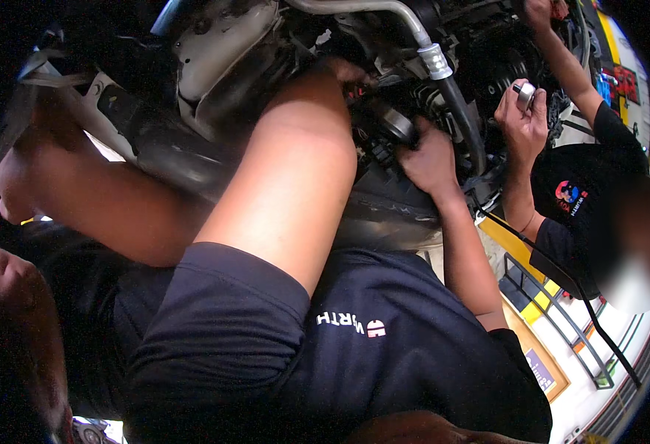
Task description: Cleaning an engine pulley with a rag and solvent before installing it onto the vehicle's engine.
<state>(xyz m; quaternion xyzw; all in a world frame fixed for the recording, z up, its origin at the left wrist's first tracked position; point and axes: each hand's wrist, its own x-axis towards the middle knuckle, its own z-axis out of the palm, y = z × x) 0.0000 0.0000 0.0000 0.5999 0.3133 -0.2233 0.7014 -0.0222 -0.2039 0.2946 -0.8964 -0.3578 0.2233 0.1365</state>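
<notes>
My left forearm reaches up across the view into the vehicle's underside. My left hand is blurred there, fingers curled over a dark part with small red marks; what it grips is unclear. My right hand comes up from the right with bent fingers. It closes against a round black piece with a shiny metal band, just right of and below my left hand. Whether this piece joins the red-marked part I cannot tell. A metal pipe leads through a crimped fitting into a black hose beside my right hand.
At right, a co-worker's hand holds a small silver round object; that person's other arm reaches upward. Another bare arm crosses at left. A beige metal cover and long dark tube lie near my left arm.
</notes>
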